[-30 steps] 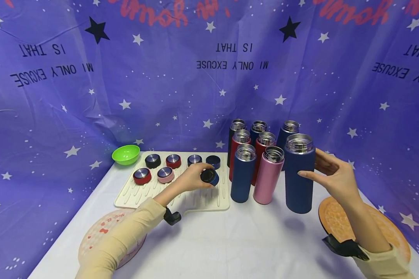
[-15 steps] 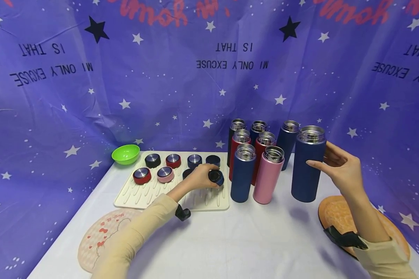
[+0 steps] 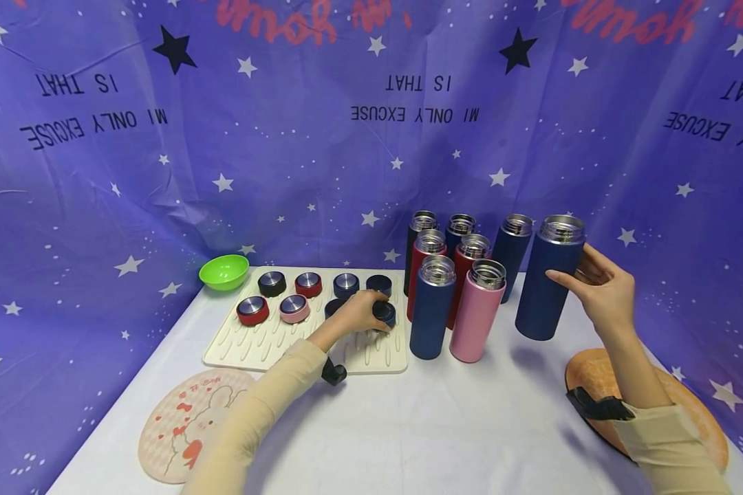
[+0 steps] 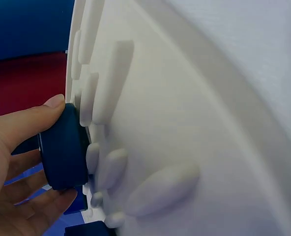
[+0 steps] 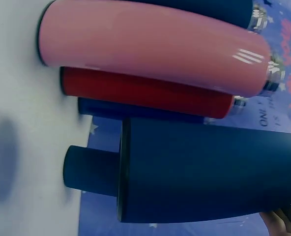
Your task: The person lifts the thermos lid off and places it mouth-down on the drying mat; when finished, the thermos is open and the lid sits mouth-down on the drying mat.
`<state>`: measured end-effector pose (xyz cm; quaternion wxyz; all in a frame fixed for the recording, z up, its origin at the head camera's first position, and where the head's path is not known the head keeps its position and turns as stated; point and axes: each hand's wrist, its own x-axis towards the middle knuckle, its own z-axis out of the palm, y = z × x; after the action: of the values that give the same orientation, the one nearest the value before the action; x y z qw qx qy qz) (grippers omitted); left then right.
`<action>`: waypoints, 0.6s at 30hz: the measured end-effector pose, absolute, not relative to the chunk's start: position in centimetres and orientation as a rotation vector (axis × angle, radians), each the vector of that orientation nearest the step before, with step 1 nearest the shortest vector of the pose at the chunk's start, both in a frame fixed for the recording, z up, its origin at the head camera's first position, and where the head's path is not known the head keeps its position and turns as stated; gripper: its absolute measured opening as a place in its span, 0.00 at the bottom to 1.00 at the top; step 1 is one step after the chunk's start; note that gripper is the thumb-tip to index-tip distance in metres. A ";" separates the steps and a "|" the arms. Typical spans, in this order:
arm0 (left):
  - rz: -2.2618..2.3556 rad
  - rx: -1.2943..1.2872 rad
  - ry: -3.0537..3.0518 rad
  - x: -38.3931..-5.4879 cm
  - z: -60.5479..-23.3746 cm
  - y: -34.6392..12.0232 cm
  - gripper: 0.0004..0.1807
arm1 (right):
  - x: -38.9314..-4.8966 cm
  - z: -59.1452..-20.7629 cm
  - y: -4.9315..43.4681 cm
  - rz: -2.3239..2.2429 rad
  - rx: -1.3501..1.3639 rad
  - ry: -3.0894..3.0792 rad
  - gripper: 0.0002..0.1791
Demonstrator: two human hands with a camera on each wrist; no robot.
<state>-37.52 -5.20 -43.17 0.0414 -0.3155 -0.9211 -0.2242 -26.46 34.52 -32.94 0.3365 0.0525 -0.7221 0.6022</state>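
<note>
My left hand pinches a dark blue bottle lid between thumb and fingers at the right side of the cream ridged mat. In the left wrist view the lid's edge is right at the mat's ridges. A dark blue bottle, lidless with a steel mouth, is gripped by my right hand; it leans slightly and hangs above the table, its shadow below. Other lids stand on the mat, among them a pink lid, a black lid and a red lid.
Several lidless bottles stand close together mid-table, with a pink bottle and a blue bottle in front. A green bowl sits at the back left. Round placemats lie at both sides: a rabbit one and an orange one.
My left hand has carried the lid to the right and down to the mat. My right hand has moved the bottle back, up and slightly right, and it now leans more.
</note>
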 end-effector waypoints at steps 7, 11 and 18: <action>-0.709 -0.977 -2.806 -37.3 -43.3 -5.4 0.39 | -28.3 -34.6 34.5 1.567 0.009 -1.885 0.41; -0.735 -0.983 -2.776 -36.8 -43.1 -5.9 0.39 | -29.1 -35.5 34.3 1.596 -0.026 -1.856 0.40; -0.798 -0.966 -2.712 -34.9 -42.2 -6.9 0.38 | -30.4 -37.0 33.4 1.471 -0.070 -1.901 0.40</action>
<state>-34.93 -6.93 -42.22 0.0771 -0.3225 -0.9050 -0.2665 -30.37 33.45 -36.95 0.3602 -0.0272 -0.7376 0.5705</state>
